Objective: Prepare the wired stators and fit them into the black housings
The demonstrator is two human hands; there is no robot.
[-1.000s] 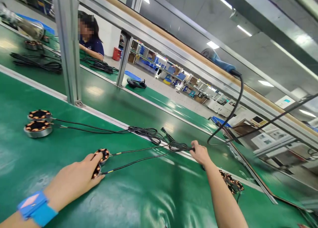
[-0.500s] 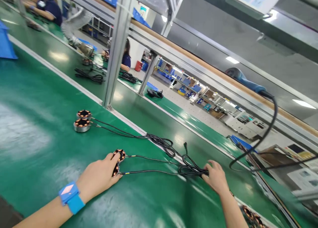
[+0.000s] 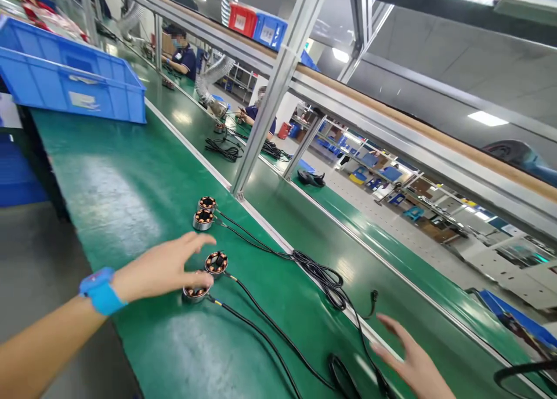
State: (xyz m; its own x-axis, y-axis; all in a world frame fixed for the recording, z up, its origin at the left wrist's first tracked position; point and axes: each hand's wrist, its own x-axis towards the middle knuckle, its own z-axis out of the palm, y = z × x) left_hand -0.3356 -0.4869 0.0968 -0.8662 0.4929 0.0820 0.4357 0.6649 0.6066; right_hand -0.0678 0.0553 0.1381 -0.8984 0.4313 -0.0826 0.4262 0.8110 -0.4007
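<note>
My left hand (image 3: pixel 176 265), with a blue wristband (image 3: pixel 102 290), hovers open over the nearer pair of motor stators. One stator (image 3: pixel 195 293) lies partly beneath my thumb; the other stator (image 3: pixel 216 263) sits just beyond the fingers. Both are rings with copper windings, each trailing a black cable (image 3: pixel 261 323). Past them, a second pair of stators (image 3: pixel 203 218) rests on the green bench, its cables leading to a coiled bundle (image 3: pixel 319 274). At the lower right, my right hand (image 3: pixel 411 355) is open with fingers apart, above the black cable coil (image 3: pixel 343 376) and holding nothing.
A blue plastic crate (image 3: pixel 73 80) stands on the bench (image 3: pixel 126 173) at the far left. A metal upright (image 3: pixel 278 91) rises from the bench's back edge. Co-workers (image 3: pixel 185 57) sit farther along the line. A cable plug (image 3: pixel 374 297) lies near my right hand.
My left hand has let go of the nearer stators and lifted slightly. My right hand has released the cable coil. The view has swung left, bringing the blue crate in.
</note>
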